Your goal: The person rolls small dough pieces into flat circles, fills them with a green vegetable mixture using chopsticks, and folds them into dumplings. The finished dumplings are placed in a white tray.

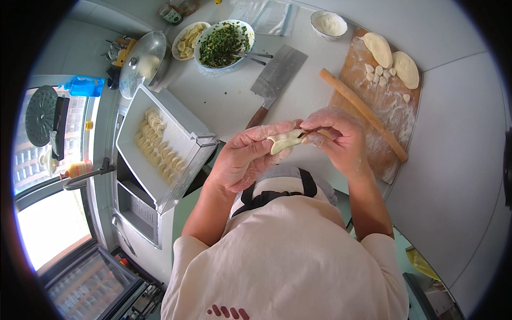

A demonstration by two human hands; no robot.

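Between my two floury hands is a dumpling point(285, 141), folded over, with a dark bit of filling showing at its right end. My left hand point(252, 156) cradles its left part, thumb along the near side. The fingertips of my right hand point(338, 134) pinch the dough at the right end. Beyond my hands lies a cleaver point(278, 76) with a wooden handle. A bowl of chopped green filling point(224, 45) stands farther back with metal utensils in it. On the right, a rolling pin point(364, 114) rests across a floured wooden board point(394, 104).
Rows of dumplings point(154, 144) lie in a clear-walled white drawer point(188, 140) at the left, over the sink point(138, 212). Dough slabs point(405, 70) and small dough pieces point(380, 75) sit on the board. A flour bowl point(329, 25) and a glass-lidded pot point(144, 64) stand at the back.
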